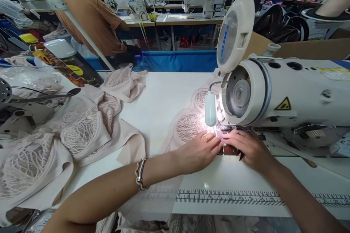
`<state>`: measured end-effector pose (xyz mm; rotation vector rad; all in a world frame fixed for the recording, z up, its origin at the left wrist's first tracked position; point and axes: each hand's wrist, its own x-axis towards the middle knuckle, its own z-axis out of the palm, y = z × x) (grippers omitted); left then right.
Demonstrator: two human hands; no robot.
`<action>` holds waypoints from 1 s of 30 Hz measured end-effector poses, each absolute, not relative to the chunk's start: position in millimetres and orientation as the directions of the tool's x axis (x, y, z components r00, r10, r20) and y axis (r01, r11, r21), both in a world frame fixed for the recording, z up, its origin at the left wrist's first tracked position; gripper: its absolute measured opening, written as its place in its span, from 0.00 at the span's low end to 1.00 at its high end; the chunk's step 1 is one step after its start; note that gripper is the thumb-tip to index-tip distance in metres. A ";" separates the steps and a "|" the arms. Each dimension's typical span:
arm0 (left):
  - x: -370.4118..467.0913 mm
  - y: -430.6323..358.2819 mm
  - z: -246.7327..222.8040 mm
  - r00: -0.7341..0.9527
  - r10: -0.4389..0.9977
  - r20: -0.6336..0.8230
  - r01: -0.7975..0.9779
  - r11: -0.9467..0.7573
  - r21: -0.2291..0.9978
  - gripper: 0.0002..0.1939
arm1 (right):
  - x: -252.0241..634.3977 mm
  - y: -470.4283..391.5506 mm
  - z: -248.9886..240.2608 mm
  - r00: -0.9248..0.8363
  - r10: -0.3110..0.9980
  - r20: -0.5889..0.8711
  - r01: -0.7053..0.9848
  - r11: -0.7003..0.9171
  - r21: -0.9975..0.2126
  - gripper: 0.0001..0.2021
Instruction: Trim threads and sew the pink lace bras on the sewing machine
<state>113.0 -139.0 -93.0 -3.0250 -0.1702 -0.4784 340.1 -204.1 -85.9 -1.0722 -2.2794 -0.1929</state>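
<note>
Your left hand (201, 153) lies flat, fingers spread, pressing the lace garment (188, 126) on the white table (164, 98). Your right hand (247, 147), at 3 o'clock from the left, pinches the garment's edge under the sewing machine (273, 91) (the lamp glare hides the fingertips). A pile of lace pieces (68, 134) lies at 9 o'clock.
</note>
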 end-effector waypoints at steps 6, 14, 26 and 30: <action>114.1 -127.2 -98.0 0.937 0.116 0.331 0.130 -0.991 -0.020 0.20 | 342.9 -204.5 -85.2 -0.491 0.658 0.571 0.721 0.675 -0.157 0.06; 114.0 -113.7 -84.6 0.951 0.160 0.263 0.143 -0.986 0.083 0.19 | 345.3 -207.3 -87.2 -0.485 0.675 0.556 0.765 0.635 -0.104 0.12; 112.5 -90.7 -84.3 0.947 0.207 0.247 0.158 -0.966 0.203 0.20 | 348.7 -209.2 -99.0 -0.415 0.742 0.527 0.816 0.559 -0.145 0.29; 114.6 -83.5 -85.9 0.942 0.250 0.224 0.195 -0.950 0.243 0.19 | 349.1 -208.0 -98.2 -0.407 0.754 0.516 0.815 0.555 -0.168 0.32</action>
